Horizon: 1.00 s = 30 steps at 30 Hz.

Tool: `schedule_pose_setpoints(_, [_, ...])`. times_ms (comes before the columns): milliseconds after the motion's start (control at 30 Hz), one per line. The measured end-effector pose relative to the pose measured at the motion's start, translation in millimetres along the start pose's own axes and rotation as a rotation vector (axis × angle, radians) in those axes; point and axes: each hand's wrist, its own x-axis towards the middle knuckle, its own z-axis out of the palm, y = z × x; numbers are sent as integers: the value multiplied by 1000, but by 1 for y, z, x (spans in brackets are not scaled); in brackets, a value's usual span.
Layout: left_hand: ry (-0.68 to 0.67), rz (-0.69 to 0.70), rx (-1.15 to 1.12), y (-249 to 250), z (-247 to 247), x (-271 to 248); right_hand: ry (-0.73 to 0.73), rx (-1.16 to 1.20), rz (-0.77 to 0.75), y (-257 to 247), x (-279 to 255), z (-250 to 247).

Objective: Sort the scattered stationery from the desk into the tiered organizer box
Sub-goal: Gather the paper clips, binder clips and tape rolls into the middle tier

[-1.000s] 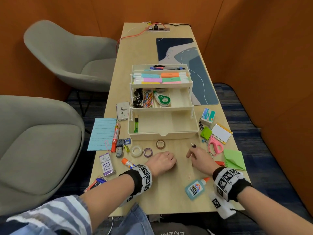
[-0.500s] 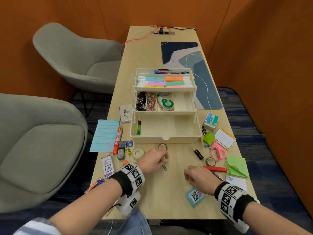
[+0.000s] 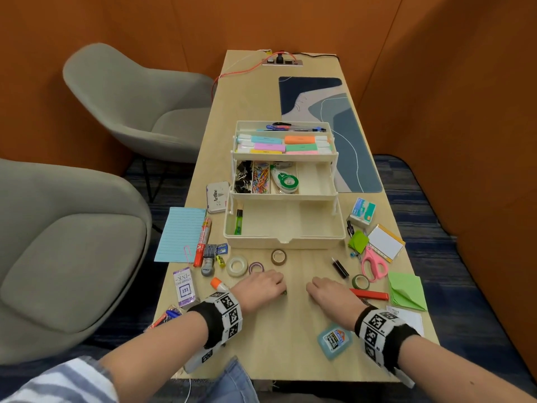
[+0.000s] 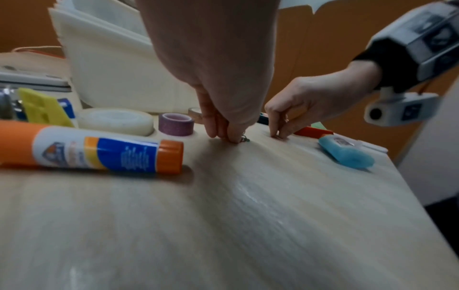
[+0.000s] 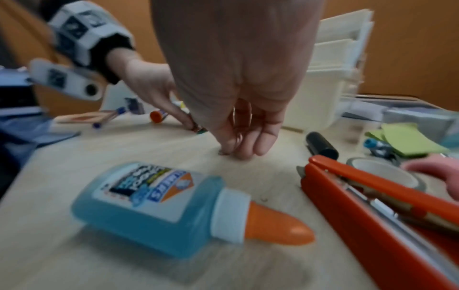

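Pale wood tabletop [image 3: 261, 344], orange walls, two grey chairs [image 3: 72, 257]. Tiered organizer box [image 3: 284, 228] stands open mid-table. From the left wrist I see my left hand [image 3: 261, 286] pinching a small clip [image 4: 244, 139] — head view hides it. Right hand [image 3: 331, 292] fingertips curled on the wood — contents I cannot tell.

"Artline" on grey tin [image 3: 216, 196] | "STAMP PAD INK" on purple packet [image 3: 184, 287] | seemingly "ELMER'S" on glue bottle [image 5: 159, 206]
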Motion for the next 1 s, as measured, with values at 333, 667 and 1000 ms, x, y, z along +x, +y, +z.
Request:
schedule_pose_setpoints(333, [110,-6,118,3,11,2,-110,19,124,-5,14,-9])
schedule_pose_setpoints(667, [221,17,124,1,7,1,-159,300,257,18,22,-2])
schedule_pose_setpoints(1000, [125,225,131,-2,9,9,-3,70,155,1,6,-1])
